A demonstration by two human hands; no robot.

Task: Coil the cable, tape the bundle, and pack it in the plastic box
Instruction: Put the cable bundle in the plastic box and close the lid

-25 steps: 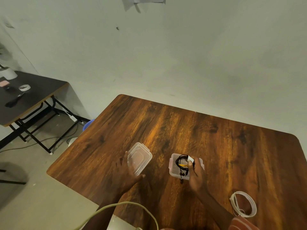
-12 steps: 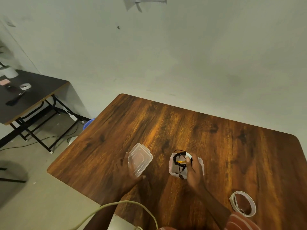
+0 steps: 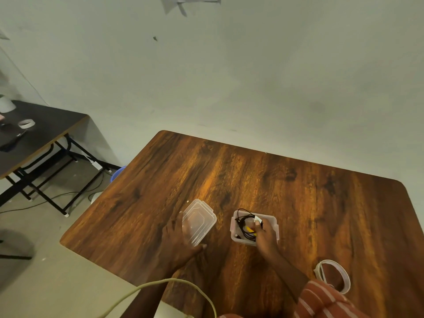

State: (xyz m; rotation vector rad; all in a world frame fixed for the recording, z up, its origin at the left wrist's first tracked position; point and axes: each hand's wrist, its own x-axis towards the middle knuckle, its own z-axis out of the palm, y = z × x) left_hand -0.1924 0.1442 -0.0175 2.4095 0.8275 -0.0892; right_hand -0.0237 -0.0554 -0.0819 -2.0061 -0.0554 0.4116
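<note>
Now right hand (image 3: 266, 237) gripping cable bundle (image 3: 246, 226) inside plastic box (image 3: 274, 220).

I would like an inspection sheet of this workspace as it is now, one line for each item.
Surface: brown wood-grain table, mostly bare.
Job's things: coiled black cable bundle with a white tape tab, lying in the open clear plastic box; clear plastic lid beside it on the left; white tape roll near the right front edge.
Clutter: nothing seen on this table.
Hands: left hand holds the lid; right hand presses the bundle into the box.
Cables: pale cord curving at the bottom; dark wires on the floor.
Surroundings: plain wall; dark side table with small items.
</note>
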